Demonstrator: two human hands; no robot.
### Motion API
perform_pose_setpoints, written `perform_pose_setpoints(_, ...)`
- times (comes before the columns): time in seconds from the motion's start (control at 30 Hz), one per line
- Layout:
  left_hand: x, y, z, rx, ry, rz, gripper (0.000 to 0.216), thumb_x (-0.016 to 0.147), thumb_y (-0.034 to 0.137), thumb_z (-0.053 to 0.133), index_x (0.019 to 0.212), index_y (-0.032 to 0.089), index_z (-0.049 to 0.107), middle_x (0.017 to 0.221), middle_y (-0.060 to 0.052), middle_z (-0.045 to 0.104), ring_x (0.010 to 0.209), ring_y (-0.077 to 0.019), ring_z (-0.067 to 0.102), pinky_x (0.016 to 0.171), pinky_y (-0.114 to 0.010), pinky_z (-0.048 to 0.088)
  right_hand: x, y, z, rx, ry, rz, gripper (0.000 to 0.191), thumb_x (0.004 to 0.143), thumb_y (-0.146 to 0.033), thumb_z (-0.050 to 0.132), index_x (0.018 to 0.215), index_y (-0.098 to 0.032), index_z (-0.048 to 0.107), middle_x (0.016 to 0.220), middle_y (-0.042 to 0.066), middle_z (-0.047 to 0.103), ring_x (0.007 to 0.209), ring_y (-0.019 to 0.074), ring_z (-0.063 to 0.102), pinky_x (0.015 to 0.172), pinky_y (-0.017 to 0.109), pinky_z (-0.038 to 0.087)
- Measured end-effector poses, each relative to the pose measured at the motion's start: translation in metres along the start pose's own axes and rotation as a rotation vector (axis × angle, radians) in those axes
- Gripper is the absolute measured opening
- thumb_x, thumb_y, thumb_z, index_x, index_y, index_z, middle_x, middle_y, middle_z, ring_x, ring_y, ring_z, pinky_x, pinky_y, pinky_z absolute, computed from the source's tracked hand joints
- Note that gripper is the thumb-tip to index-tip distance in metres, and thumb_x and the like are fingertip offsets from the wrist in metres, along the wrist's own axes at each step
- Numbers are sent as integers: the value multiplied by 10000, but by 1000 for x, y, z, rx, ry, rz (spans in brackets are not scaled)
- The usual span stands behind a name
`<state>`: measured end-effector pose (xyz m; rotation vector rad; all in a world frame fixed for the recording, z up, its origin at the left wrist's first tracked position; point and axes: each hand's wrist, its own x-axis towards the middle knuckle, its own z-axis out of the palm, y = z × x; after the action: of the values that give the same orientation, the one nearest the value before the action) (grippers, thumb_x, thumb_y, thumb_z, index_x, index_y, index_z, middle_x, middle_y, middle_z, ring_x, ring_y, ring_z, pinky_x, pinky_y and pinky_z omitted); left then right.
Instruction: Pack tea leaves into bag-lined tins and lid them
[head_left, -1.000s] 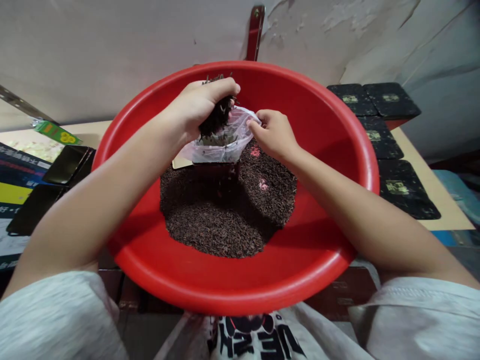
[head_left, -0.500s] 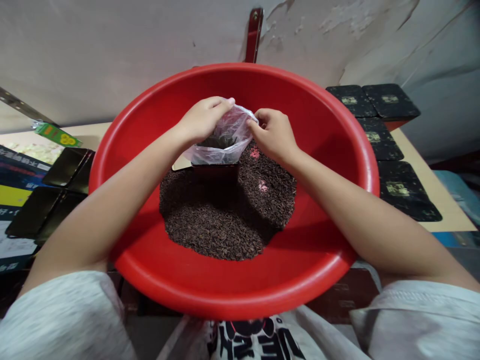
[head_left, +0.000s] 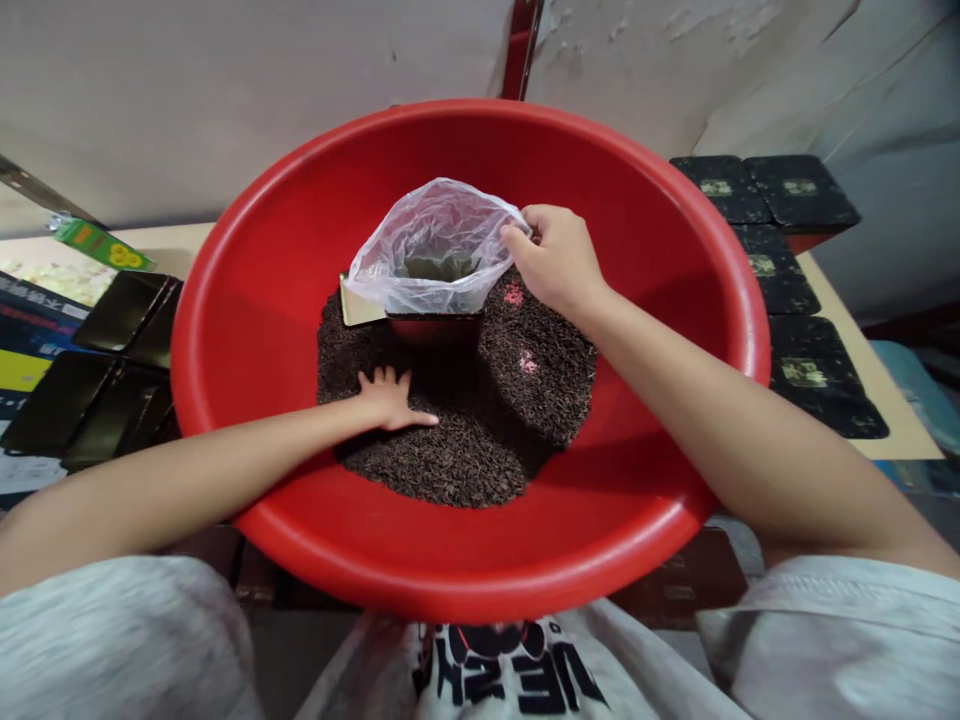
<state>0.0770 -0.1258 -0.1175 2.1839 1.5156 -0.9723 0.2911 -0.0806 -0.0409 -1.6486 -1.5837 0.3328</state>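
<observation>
My left hand (head_left: 391,398) lies with fingers spread on a heap of dark, dry tea-like leaves (head_left: 450,465) in a big red basin (head_left: 637,500). Pinched in my right hand (head_left: 559,250) is the right edge of a clear plastic bag (head_left: 442,210). The bag stands with its mouth wide, lining a dark reddish tin (head_left: 435,330) set among the leaves. What lies at the bottom of the bag is hard to make out. A pale, gold-toned lid or card (head_left: 360,305) rests left of the tin. Two small pink patches (head_left: 528,361) show on the leaves.
Black tins or lids with gold labels (head_left: 802,375) sit on the table right of the basin. Open dark tins (head_left: 56,400) stand at the left, near a green packet (head_left: 105,243). A wall rises close behind the basin.
My left hand has let go of the bag's left side and come down onto the leaves. The bag's mouth has spread wider. My right hand still grips its edge.
</observation>
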Motion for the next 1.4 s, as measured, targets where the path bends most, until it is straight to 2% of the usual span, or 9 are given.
perform_pose_setpoints(0.13,30,-24,-15,-215,101,-251,970,742,725,441,1454,105,219,1530,-227,123,1387,-411,167,1078,-566,226,1,-1,-2,-13,-4,3,342,812,-211,524,534,-211,326,548,-6,355,601,146,417,669,333,376)
perform_pose_setpoints(0.23,43,-43,-32,-167,343,-268,905,760,655,503,1426,90,267,1521,-220,159,1378,-396,190,1089,-537,231,1,-1,-3,-21,-7,-7,359,824,-242,523,533,-212,315,537,-14,329,581,137,398,641,316,355)
perform_pose_setpoints(0.3,47,-55,-37,-92,387,-212,905,755,604,561,1428,84,254,1520,-212,169,1371,-383,210,1093,-515,237,1,-2,-4,-37,-5,-5,377,824,-226,525,522,-211,300,530,-18,316,558,125,374,618,306,332)
perform_pose_setpoints(0.53,43,-42,-21,15,221,-260,1066,742,580,600,1469,37,41,1534,-244,52,1416,-366,45,1100,-560,182,1,-3,-5,-57,-1,4,392,811,-192,546,501,-213,308,504,-13,366,523,107,307,566,308,261)
perform_pose_setpoints(0.73,31,-10,-5,149,177,-138,712,825,483,528,1358,33,385,1407,-255,357,1268,-347,346,1002,-477,360,0,-8,-6,-69,-27,37,405,823,-157,528,501,-216,290,510,-20,345,522,108,309,571,309,244)
perform_pose_setpoints(0.93,45,-37,-9,60,200,-114,985,701,624,609,1430,71,244,1485,-230,236,1342,-345,242,1056,-513,302,-1,-7,-6,-55,-13,17,402,816,-145,529,502,-214,287,510,-27,310,525,111,304,573,299,245)
perform_pose_setpoints(1.07,53,-47,-18,-35,183,-197,989,640,632,641,1403,91,318,1477,-215,264,1319,-355,283,982,-462,410,0,-8,-7,-26,-11,16,413,802,-136,543,494,-213,280,498,-27,323,515,101,280,554,301,229)
perform_pose_setpoints(1.23,42,-22,-10,9,91,-189,681,779,580,465,1286,128,523,1403,-195,392,1275,-376,337,945,-486,411,1,-3,-6,-32,-15,8,427,821,-180,555,501,-217,274,496,-28,293,522,101,256,561,305,231)
perform_pose_setpoints(1.4,21,10,-1,76,43,-90,661,854,476,404,1345,36,440,1397,-250,397,1268,-393,355,968,-503,369,3,3,-4,-19,-2,-42,433,842,-275,549,512,-219,276,492,-24,280,533,109,252,560,304,237)
